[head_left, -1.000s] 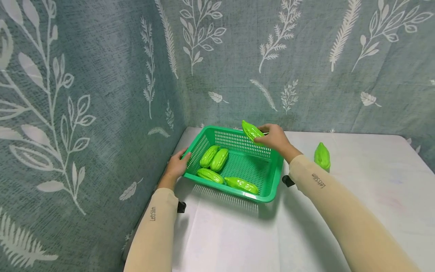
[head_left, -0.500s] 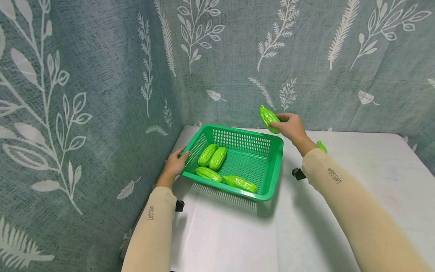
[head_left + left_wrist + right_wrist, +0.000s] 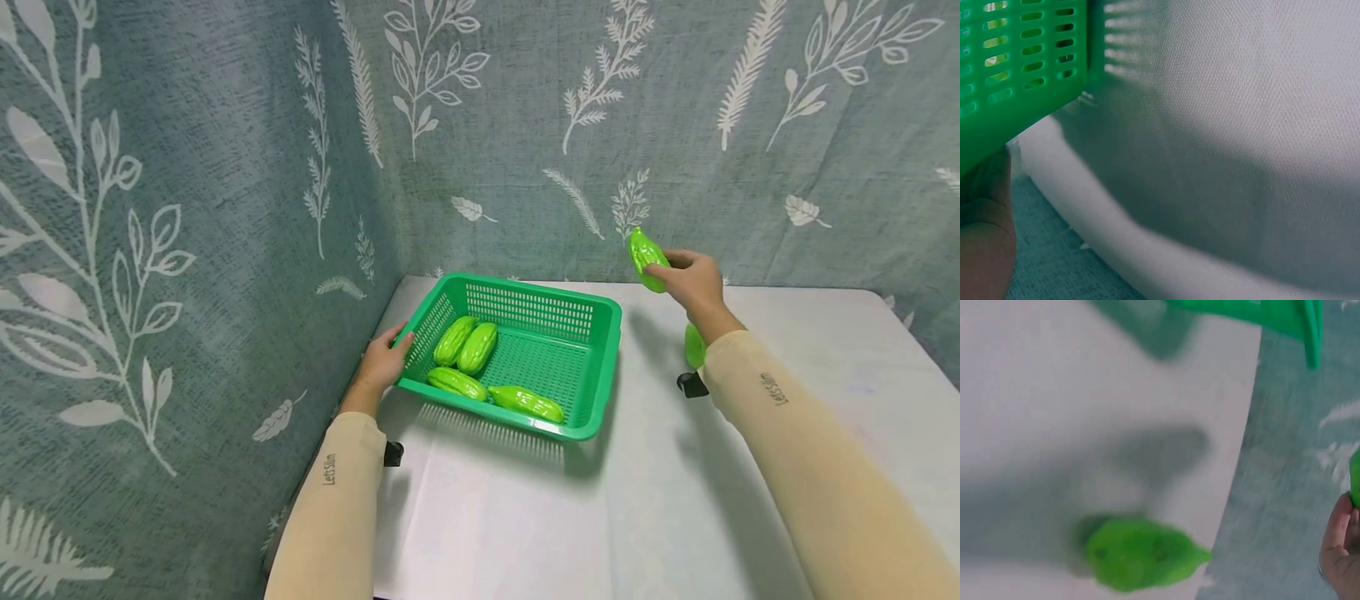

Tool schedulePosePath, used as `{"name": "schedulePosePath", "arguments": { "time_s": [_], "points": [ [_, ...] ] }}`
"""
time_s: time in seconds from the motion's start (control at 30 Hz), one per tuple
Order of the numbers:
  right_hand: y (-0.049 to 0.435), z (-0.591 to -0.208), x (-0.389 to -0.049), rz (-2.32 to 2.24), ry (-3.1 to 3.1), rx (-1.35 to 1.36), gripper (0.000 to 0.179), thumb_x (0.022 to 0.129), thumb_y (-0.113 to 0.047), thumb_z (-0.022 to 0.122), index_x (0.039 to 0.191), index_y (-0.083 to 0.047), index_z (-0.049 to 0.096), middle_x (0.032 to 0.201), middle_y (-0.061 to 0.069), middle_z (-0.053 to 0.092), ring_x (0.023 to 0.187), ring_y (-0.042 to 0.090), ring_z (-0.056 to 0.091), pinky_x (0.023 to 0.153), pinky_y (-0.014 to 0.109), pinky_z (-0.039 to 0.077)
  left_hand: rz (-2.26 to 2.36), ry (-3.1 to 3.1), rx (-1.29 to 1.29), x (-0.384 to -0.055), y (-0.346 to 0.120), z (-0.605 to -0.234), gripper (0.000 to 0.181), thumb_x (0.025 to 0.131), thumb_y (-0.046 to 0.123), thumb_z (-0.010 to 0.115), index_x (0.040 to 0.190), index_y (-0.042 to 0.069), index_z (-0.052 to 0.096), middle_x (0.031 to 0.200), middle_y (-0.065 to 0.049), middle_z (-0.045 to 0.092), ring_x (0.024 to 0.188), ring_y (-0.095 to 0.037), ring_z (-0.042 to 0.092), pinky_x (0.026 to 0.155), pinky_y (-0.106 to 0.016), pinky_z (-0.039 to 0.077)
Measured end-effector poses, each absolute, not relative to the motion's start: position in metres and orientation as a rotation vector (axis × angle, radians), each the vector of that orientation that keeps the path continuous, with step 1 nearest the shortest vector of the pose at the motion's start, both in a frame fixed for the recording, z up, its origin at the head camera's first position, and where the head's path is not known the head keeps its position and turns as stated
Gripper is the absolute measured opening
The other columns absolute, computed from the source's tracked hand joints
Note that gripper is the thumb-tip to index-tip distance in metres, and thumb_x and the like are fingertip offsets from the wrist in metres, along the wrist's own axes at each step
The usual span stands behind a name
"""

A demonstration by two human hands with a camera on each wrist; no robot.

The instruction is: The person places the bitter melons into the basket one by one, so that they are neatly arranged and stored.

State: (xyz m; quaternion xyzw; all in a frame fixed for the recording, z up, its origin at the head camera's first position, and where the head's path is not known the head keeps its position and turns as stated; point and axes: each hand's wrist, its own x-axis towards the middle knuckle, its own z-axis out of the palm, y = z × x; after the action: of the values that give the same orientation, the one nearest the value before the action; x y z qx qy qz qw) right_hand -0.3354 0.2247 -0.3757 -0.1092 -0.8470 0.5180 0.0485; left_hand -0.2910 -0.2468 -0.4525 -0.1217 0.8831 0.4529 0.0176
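Note:
In the head view my right hand (image 3: 696, 282) pinches a glossy green bitter melon (image 3: 647, 260) between thumb and fingers. It is in the air, right of the green plastic basket (image 3: 609, 367), tip upward. My left hand (image 3: 381, 360) grips the basket's left rim; in the left wrist view part of this hand (image 3: 985, 244) shows below the basket wall (image 3: 1019, 103). Inside the basket lie several bitter melons (image 3: 477, 348), toward its left and front. Another bitter melon (image 3: 1141, 553) rests on the table below my right wrist, partly hidden by the sleeve in the head view.
The white-covered table (image 3: 517, 517) carries the basket. A patterned grey-green cloth (image 3: 510, 125) hangs behind the table and along its left side. The basket's right half shows a bare slotted floor.
My right hand has carried the bitter melon from above the basket's back right to beyond its right side. The left hand keeps its hold on the rim.

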Motion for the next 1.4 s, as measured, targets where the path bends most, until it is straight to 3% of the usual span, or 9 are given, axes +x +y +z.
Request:
{"name": "schedulePosePath", "arguments": {
  "time_s": [0.43,0.7,1.4],
  "points": [
    [0.304,-0.405,-0.314,1.507,-2.551,-0.699,0.081,0.083,-0.058,0.058,0.146,-0.011,0.037,0.151,0.013,0.036,0.135,0.033,0.04,0.108,0.044,0.039,1.372,2.737,-0.369,-0.291,-0.248,-0.452,0.058,0.098,0.052,0.042,0.15,0.029,0.03,0.152,-0.01,0.035,0.136,-0.033,0.037,0.107,-0.054,0.034],
    [0.347,-0.432,-0.293,1.45,-2.546,-0.929,0.079,0.084,-0.055,0.057,0.146,-0.01,0.037,0.153,0.013,0.033,0.137,0.032,0.035,0.11,0.044,0.036,1.378,2.72,-0.383,-0.292,-0.247,-0.449,0.059,0.097,0.053,0.042,0.15,0.029,0.029,0.152,-0.011,0.035,0.133,-0.033,0.039,0.106,-0.053,0.035],
    [0.355,-0.473,-0.277,1.382,-2.611,-0.956,0.075,0.088,-0.046,0.057,0.145,-0.003,0.036,0.151,0.02,0.033,0.139,0.04,0.028,0.113,0.05,0.029,1.378,2.724,-0.423,-0.292,-0.245,-0.451,0.058,0.097,0.053,0.042,0.149,0.031,0.03,0.148,-0.011,0.04,0.124,-0.029,0.047,0.1,-0.05,0.04]
  ]
}}
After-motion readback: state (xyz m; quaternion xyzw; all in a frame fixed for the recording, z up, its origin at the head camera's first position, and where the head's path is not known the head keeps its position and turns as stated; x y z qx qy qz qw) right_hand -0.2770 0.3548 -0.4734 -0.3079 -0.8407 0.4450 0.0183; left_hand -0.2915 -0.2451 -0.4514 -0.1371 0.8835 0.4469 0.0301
